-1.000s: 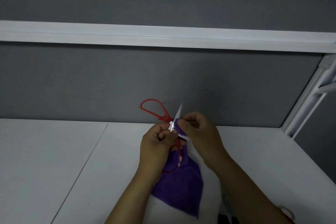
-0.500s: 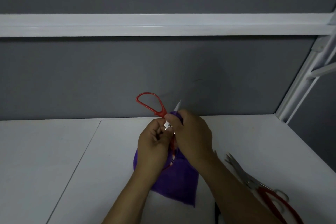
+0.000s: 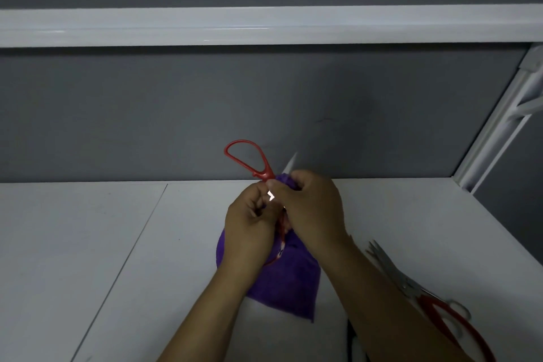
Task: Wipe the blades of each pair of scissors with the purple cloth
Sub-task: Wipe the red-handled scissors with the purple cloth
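Taking the purple cloth (image 3: 282, 282) as the landmark: at its upper left, the left hand (image 3: 249, 229) is closed around the red-handled scissors (image 3: 249, 160), probably to steady them, one glossy plastic loop sticking up. Just right, the right hand (image 3: 311, 209) pinches soft, napped cloth over a thin, shiny blade, evidently to wipe it. Further right, a second pair of scissors (image 3: 411, 288) lies on the smooth white table (image 3: 88, 244).

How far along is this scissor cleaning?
Done: nothing can be confirmed as finished. In hand: the left hand holds the red-handled scissors, and the right hand pinches the purple cloth around a blade. Left: a second pair of scissors lies on the white table.
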